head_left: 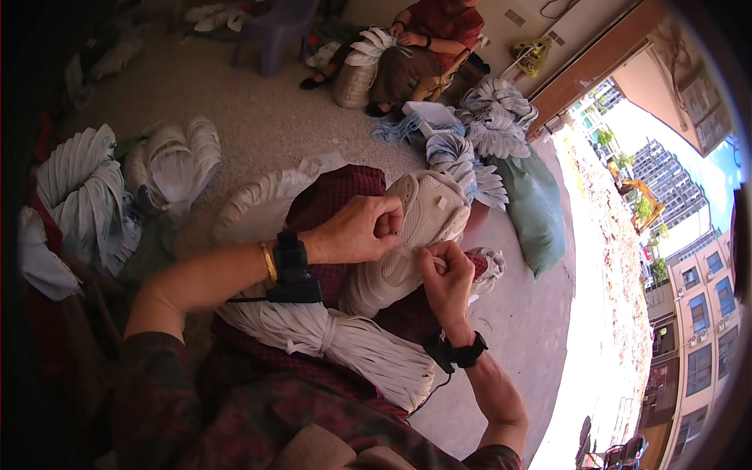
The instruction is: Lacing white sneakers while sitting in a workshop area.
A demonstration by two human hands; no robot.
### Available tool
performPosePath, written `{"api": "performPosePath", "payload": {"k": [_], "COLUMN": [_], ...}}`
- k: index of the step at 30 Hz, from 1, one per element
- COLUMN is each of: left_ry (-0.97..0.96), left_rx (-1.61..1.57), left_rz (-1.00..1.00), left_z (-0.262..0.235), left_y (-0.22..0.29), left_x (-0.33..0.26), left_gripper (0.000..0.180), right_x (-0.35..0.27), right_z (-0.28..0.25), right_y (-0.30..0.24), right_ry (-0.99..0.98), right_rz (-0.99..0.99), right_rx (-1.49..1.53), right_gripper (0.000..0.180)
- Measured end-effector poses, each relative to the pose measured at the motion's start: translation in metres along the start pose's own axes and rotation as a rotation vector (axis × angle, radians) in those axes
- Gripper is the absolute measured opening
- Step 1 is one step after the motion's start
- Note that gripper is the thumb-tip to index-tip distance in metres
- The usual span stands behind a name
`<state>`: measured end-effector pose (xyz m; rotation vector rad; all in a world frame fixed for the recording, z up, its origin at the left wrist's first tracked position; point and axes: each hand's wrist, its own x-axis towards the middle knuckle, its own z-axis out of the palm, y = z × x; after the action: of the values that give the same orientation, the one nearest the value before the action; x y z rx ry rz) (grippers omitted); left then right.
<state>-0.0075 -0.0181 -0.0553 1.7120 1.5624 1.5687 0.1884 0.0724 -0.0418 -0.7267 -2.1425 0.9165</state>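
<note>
A rough concrete floor (274, 117) runs out to an open doorway with bright daylight and buildings beyond; bundles of white laces lie in heaps about it, and another person (427, 39) sits on a low seat at the far side working on a similar bundle. The white shoe (407, 243) rests on the person's lap, on a dark red checked cloth (333, 200), sole turned up. Its long axis runs from low near the body up and away to the right, though which end is the toe I cannot tell. The left hand (356, 231) is clenched on the shoe's upper edge, steadying it. The right hand (446, 278) has its fingers (440, 254) pinched on a thin white lace at the shoe's side. A thick bundle of white laces (345, 337) lies across the lap below. The lacing looks part-way done at most, judging by the one strand in hand; how much of it is threaded is hidden.
</note>
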Motion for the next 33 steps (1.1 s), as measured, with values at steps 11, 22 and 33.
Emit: {"api": "performPosePath", "payload": {"k": [11, 22, 33], "left_ry": [-0.008, -0.019, 0.010], "left_rx": [-0.021, -0.001, 0.025], "left_rz": [0.021, 0.009, 0.088], "left_z": [-0.001, -0.001, 0.004], "left_y": [-0.003, -0.002, -0.002], "left_x": [0.002, 0.005, -0.001], "left_gripper": [0.023, 0.023, 0.019], "right_x": [0.000, 0.003, 0.014], "right_z": [0.003, -0.005, -0.014], "right_y": [0.006, 0.007, -0.022], "right_ry": [0.013, -0.173, -0.124], "right_rz": [0.012, 0.127, -0.091], "right_rx": [0.018, 0.357, -0.340], "right_gripper": [0.017, 0.022, 0.028]}}
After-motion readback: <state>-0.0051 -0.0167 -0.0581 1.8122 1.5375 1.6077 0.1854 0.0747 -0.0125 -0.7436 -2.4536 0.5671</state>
